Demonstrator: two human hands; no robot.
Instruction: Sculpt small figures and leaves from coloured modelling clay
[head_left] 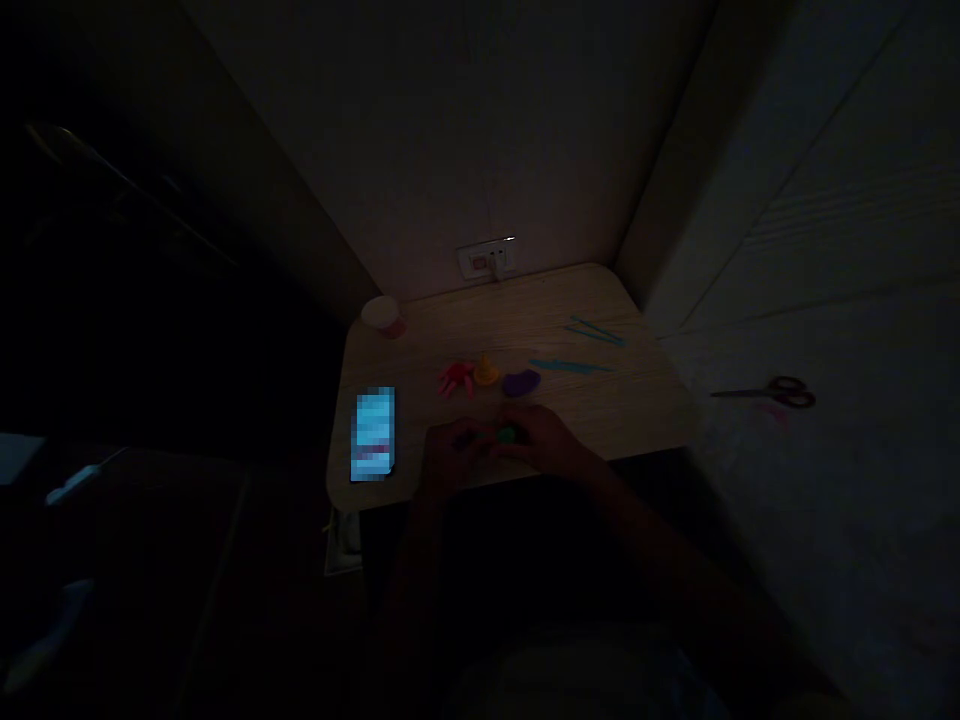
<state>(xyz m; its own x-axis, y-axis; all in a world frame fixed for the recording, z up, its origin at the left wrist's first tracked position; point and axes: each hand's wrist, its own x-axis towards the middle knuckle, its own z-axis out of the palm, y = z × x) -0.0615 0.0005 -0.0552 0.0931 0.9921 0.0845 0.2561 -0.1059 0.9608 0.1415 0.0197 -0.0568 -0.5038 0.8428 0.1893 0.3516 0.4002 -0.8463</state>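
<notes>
In dim light, both hands meet over the table's front edge. My right hand (544, 437) has its fingers closed around a small green lump (507, 435) that looks like modelling clay. Curled in from the other side, my left hand (448, 455) pinches at the lump's left end; its fingertips are dark and hard to make out. Just beyond the hands lie a red and pink piece with finger-like strips (457, 378), a yellow-orange peaked piece (486, 371) and a purple curved piece (521, 383). Behind the purple piece is a thin blue tool (571, 367).
A phone with a lit screen (373, 435) lies at the left of the wooden table (480, 320). A tub with a pale lid (382, 315) stands back left, blue tweezers (598, 332) back right. Scissors (772, 392) lie beyond the right edge. A wall socket (486, 260) is behind.
</notes>
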